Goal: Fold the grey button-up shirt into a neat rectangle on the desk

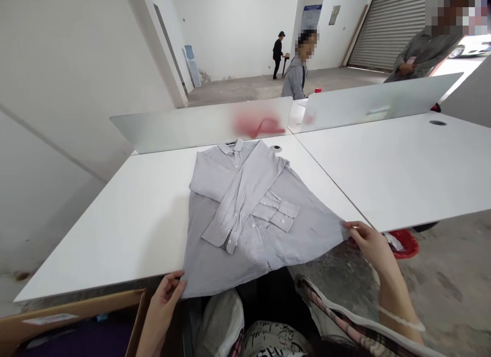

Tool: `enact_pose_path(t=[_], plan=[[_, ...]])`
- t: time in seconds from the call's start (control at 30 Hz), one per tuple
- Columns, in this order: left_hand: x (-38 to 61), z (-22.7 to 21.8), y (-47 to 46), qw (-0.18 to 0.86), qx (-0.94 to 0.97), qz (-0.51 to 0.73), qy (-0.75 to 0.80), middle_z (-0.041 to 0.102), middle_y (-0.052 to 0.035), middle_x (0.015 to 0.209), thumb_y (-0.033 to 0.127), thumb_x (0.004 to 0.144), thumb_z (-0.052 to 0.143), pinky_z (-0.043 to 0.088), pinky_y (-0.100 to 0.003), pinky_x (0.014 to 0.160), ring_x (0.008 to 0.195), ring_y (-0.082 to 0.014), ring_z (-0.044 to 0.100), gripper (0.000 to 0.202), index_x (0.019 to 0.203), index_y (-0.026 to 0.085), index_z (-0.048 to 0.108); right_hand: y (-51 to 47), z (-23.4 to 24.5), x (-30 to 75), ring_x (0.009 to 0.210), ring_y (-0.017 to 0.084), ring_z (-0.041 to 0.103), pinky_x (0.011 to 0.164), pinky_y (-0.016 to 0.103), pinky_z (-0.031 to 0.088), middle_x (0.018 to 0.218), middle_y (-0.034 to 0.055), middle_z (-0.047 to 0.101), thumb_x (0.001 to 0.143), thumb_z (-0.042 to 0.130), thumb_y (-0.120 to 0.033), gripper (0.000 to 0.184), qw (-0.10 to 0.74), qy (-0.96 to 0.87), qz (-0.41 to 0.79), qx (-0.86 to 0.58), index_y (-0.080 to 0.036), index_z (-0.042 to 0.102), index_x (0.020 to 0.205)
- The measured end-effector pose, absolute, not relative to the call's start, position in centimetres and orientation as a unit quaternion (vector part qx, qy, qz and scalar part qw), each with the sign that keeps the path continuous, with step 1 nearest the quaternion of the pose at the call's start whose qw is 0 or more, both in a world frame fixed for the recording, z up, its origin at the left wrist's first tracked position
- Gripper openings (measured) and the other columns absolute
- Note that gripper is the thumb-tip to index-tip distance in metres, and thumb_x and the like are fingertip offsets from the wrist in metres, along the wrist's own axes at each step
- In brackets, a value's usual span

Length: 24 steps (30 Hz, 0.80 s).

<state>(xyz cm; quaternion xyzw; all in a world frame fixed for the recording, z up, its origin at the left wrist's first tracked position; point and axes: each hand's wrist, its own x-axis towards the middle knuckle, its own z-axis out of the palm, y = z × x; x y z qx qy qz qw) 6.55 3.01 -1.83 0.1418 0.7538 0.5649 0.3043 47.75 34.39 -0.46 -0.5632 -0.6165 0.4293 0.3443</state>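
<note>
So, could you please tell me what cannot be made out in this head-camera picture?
In the head view:
Grey long-sleeved cloth shirt: its back, hidden beneath its front.
Red object: its exact form, blurred by the frosted white divider panel.
Brown cardboard box: its rest, cut off by the left and bottom edges.
Blue rectangular wall sign: its wording, too small.

– What's at eight o'clock?
– A cardboard box (111,300) bearing a white label (49,319).
– Four o'clock?
– A red basket (411,247) with something white (393,242) inside.
– And eleven?
– A water dispenser (194,73) topped by a blue bottle (189,52).
– Two?
– A grey roller shutter (387,27); toward one, a blue wall sign (311,15).
</note>
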Motion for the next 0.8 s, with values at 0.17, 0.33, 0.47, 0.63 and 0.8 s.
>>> enact_pose_path(t=[0.17, 0.33, 0.47, 0.63, 0.8], plan=[[7.4, -2.2, 2.8, 0.311, 0.074, 0.610, 0.725, 0.056, 0.0040, 0.067, 0.052, 0.043, 0.082, 0.049, -0.020, 0.061, 0.071, -0.0139, 0.057, 0.058, 0.086, 0.019, 0.061, 34.0, -1.0, 49.0, 0.056, 0.015, 0.059, 0.056, 0.026, 0.050, 0.063, 0.0035, 0.063, 0.073, 0.059, -0.054, 0.045, 0.317, -0.642, 0.480, -0.506, -0.015, 0.066, 0.095], [7.2, -2.4, 2.7, 0.307, 0.034, 0.617, 0.724, 0.059, 0.0037, 0.068, 0.051, 0.040, 0.084, 0.050, -0.020, 0.059, 0.069, -0.0139, 0.058, 0.065, 0.091, 0.019, 0.059, 34.1, -1.9, 50.1, 0.068, 0.017, 0.062, 0.063, 0.028, 0.054, 0.080, 0.0058, 0.068, 0.075, 0.056, -0.057, 0.044, 0.210, -0.703, 0.448, -0.511, -0.017, 0.068, 0.091], [7.6, -2.7, 2.9, 0.365, 0.044, 0.596, 0.714, 0.068, -0.0017, 0.084, 0.054, 0.047, 0.081, 0.054, -0.026, 0.067, 0.085, -0.0210, 0.063, 0.075, 0.107, 0.021, 0.052, 33.5, -1.7, 50.4, 0.089, 0.022, 0.063, 0.080, 0.031, 0.053, 0.098, 0.0080, 0.069, 0.079, 0.051, -0.056, 0.046, 0.204, -0.739, 0.417, -0.488, -0.018, 0.069, 0.098], [8.3, -2.8, 3.5, 0.351, 0.091, 0.605, 0.709, 0.071, -0.0009, 0.083, 0.054, 0.057, 0.078, 0.052, -0.029, 0.083, 0.093, -0.0213, 0.065, 0.101, 0.140, 0.026, 0.029, 33.1, -2.2, 50.7, 0.098, 0.022, 0.062, 0.088, 0.031, 0.050, 0.111, 0.0100, 0.066, 0.083, 0.048, -0.051, 0.048, 0.241, -0.740, 0.447, -0.442, -0.017, 0.063, 0.114], [7.6, -3.2, 1.9, 0.304, 0.146, 0.580, 0.742, 0.068, -0.0036, 0.110, 0.055, 0.067, 0.068, 0.045, -0.032, 0.096, 0.115, -0.0249, 0.056, 0.072, 0.130, 0.026, 0.051, 34.3, -4.5, 50.8, 0.099, 0.023, 0.061, 0.087, 0.037, 0.050, 0.106, 0.0105, 0.065, 0.084, 0.047, -0.041, 0.038, 0.277, -0.794, 0.263, -0.472, -0.018, 0.064, 0.109]])
